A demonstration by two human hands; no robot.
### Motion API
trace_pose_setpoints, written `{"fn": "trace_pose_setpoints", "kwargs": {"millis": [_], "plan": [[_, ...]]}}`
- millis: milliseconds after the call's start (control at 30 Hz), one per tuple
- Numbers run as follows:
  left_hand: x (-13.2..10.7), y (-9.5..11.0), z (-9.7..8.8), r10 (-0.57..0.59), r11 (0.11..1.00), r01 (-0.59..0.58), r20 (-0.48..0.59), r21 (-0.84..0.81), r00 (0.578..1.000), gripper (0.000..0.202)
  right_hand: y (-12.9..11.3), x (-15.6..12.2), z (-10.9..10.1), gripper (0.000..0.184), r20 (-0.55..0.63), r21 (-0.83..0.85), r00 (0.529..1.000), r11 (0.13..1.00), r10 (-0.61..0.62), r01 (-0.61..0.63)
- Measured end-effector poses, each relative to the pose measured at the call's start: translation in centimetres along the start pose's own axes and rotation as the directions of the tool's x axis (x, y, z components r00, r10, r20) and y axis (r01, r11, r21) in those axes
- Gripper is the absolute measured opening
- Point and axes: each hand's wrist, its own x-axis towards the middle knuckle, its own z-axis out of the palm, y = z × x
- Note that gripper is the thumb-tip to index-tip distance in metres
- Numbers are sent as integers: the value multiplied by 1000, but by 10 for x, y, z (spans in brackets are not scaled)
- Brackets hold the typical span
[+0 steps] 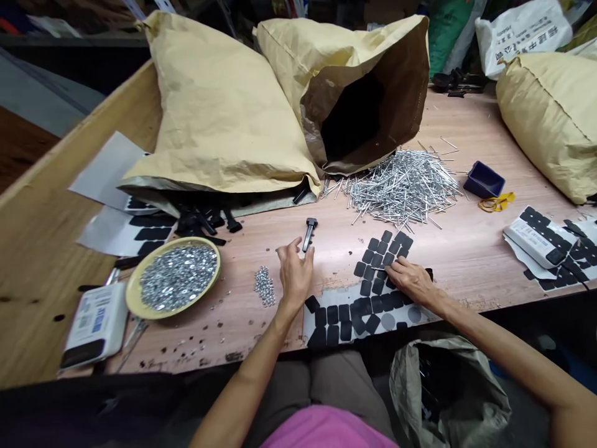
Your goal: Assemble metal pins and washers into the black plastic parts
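Observation:
My left hand (pixel 297 274) is over the table with thumb and fingers apart. Just beyond its fingertips, close to the thumb, lies a small black plastic part with a shiny metal stem (pixel 308 234). A little heap of metal nuts (pixel 264 286) sits to the left of this hand. My right hand (pixel 410 280) has its fingers pinched on a thin metal pin (pixel 377 269), which points left over rows of black rounded pads (pixel 372 244). More black pads lie on a pale backing sheet (pixel 342 297) at the table's front edge.
A yellow bowl (pixel 132 298) of small metal pieces stands left. Behind are a pile of metal pins (pixel 405 186) and two large paper sacks (pixel 224 106), (pixel 364 56). A dark blue tray (pixel 484 179) and white boxes (pixel 96 323), (pixel 536 239) flank the work. An open sack (pixel 405 386) stands below the edge.

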Motion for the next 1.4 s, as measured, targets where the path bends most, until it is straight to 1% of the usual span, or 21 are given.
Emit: {"fn": "trace_pose_setpoints", "kwargs": {"millis": [67,133,267,333,400,500,567,633,667,733,800,833,867,933,1033,1067,1133,1200,1267,1300,1400], "plan": [[11,0,3,21,972,-19,-4,232,1000,38,-9,-3,-1,20,47,-89,999,996,-19,23],[17,0,8,23,929,-35,35,369,999,42,-13,-4,-2,21,60,-131,998,991,-11,19],[19,-3,15,12,890,-52,90,453,996,29,-12,3,-7,24,84,-117,996,993,25,-15],[20,-6,14,45,910,-74,81,408,996,18,-12,4,-16,24,84,-55,993,995,85,-80],[20,-9,9,94,953,-109,66,283,993,10,-13,-1,-33,24,65,60,985,985,160,-164],[13,-10,-4,65,993,-53,106,-106,992,6,-22,-28,-64,27,106,286,962,919,253,-273],[3,-7,-13,6,897,86,207,-433,978,9,-33,-61,-80,29,212,391,932,849,294,-356],[-9,-3,-22,-18,700,234,311,-675,950,18,-46,-102,-85,32,301,413,882,784,362,-463],[-15,-2,-25,-25,597,302,359,-743,933,22,-52,-124,-83,34,335,407,854,756,399,-513],[-27,0,-32,-38,428,448,479,-785,877,26,-57,-163,-72,37,370,359,805,729,463,-584],[-36,-1,-38,-30,328,577,602,-748,798,17,-55,-184,-59,40,256,283,806,756,534,-590],[-40,-4,-41,-10,298,609,635,-735,772,11,-53,-185,-55,39,200,274,809,761,552,-587],[-45,-7,-45,0,281,631,658,-723,753,12,-53,-179,-52,38,157,281,814,765,559,-580],[-57,-17,-55,18,264,619,645,-740,764,24,-59,-147,-53,36,55,311,839,789,542,-530],[-79,-36,-74,-36,253,567,578,-784,815,56,-87,-65,-59,28,-65,373,901,848,429,-377],[-85,-43,-81,-75,243,569,569,-786,819,67,-98,-33,-58,24,-82,411,927,860,366,-303],[-95,-56,-94,-169,191,610,587,-769,792,84,-120,30,-48,24,-122,492,964,858,238,-149],[-99,-68,-105,-253,99,665,628,-740,736,91,-140,86,-28,28,-153,527,977,849,149,-47],[-99,-78,-113,-309,6,681,647,-732,698,91,-159,130,-6,28,-93,498,990,866,102,-43],[-97,-82,-116,-324,-28,674,645,-738,693,88,-167,147,3,26,-40,456,993,887,107,-77],[-89,-88,-125,-307,-89,659,650,-747,695,61,-186,180,19,24,138,261,983,953,122,-155]]}}
